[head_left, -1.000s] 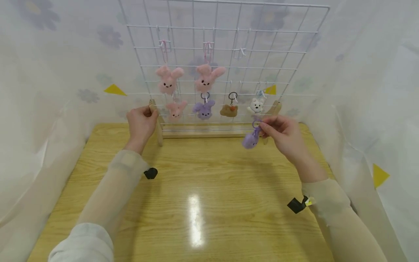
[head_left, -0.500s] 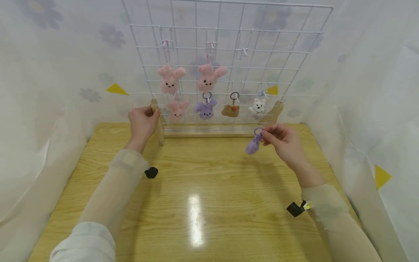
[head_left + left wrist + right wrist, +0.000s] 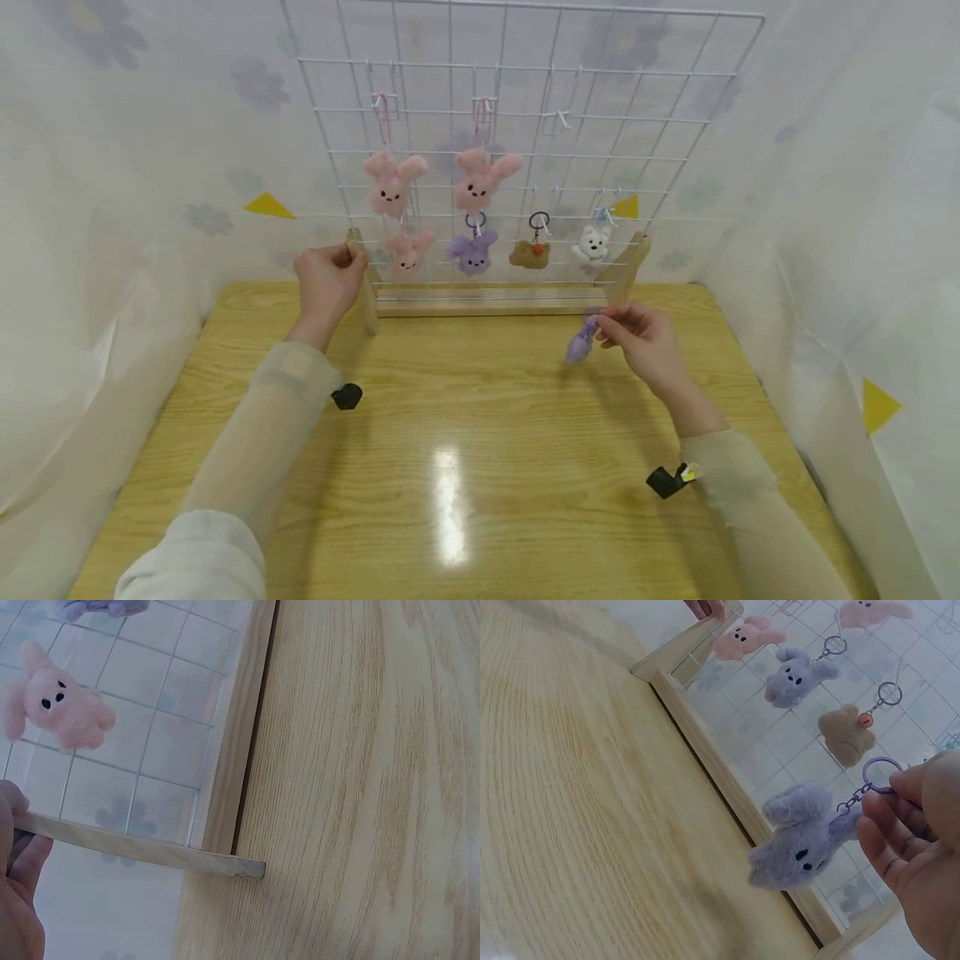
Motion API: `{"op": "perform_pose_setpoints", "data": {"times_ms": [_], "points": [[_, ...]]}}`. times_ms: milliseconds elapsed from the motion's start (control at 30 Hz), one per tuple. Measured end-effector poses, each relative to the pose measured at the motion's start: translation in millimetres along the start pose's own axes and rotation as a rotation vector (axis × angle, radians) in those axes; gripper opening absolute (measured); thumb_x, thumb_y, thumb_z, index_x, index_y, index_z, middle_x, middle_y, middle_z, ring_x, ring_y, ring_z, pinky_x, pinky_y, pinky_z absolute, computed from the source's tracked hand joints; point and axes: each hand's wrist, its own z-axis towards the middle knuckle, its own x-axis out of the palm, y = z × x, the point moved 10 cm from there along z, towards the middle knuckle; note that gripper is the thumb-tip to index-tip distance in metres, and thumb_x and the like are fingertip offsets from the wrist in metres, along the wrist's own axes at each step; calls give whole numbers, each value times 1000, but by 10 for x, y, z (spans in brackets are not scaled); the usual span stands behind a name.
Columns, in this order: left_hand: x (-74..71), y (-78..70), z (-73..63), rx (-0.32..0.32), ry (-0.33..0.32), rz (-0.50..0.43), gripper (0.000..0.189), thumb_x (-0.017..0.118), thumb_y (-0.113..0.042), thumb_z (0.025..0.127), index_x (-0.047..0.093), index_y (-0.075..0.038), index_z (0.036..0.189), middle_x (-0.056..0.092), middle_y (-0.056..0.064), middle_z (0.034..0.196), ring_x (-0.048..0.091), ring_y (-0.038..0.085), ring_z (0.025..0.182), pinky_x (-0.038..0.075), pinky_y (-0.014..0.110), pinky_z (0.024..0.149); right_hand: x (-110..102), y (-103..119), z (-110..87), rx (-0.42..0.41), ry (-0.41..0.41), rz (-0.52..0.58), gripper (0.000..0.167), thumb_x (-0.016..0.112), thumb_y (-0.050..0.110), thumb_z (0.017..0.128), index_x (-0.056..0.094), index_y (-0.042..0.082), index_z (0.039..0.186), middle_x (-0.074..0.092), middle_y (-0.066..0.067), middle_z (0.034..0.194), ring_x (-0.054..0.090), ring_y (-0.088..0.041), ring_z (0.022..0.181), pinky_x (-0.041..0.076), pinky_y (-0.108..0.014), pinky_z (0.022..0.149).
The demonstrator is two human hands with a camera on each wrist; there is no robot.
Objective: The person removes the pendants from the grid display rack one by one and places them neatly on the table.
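My right hand [image 3: 647, 343] pinches the purple ring of a plush bunny keychain [image 3: 799, 851], which dangles over the table in front of the rack's right side. In the right wrist view the ring [image 3: 883, 774] sits between thumb and forefinger. My left hand [image 3: 328, 282] grips the left wooden leg [image 3: 135, 846] of the white wire grid rack [image 3: 510, 156]. Two pink bunnies hang in the upper row, one of them a pink plush bunny [image 3: 477, 185]. Below hang a smaller pink bunny [image 3: 64, 705], another purple bunny [image 3: 472, 252], a brown bear [image 3: 530, 254] and a white bear [image 3: 592, 242].
A bare white hook [image 3: 558, 122] sticks out at the upper right of the grid. The wood-grain table [image 3: 480, 450] stretches in front of the rack. Pale flowered curtains [image 3: 97, 250] enclose the back and sides, with yellow triangles [image 3: 879, 406] on them.
My right hand has drawn down and toward me with the purple bunny keychain, away from the white bear. The left hand keeps its grip on the rack's leg.
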Motion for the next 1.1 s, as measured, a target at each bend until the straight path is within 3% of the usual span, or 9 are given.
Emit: {"op": "perform_pose_setpoints", "data": {"times_ms": [767, 1100], "points": [[-17, 28, -18, -25, 6, 2, 26, 68, -23, 104, 83, -2, 112, 79, 17, 100, 73, 20, 86, 55, 26, 74, -48, -313, -234, 99, -36, 14, 24, 66, 5, 105, 65, -18, 113, 73, -23, 101, 72, -19, 82, 61, -26, 73], [15, 41, 9, -18, 23, -5, 28, 68, -22, 104, 81, -1, 117, 78, 18, 104, 75, 24, 91, 58, 27, 75, -40, -530, -182, 155, -70, 86, 29, 65, 8, 107, 63, -20, 116, 74, -15, 98, 71, -14, 82, 61, -28, 78]]}}
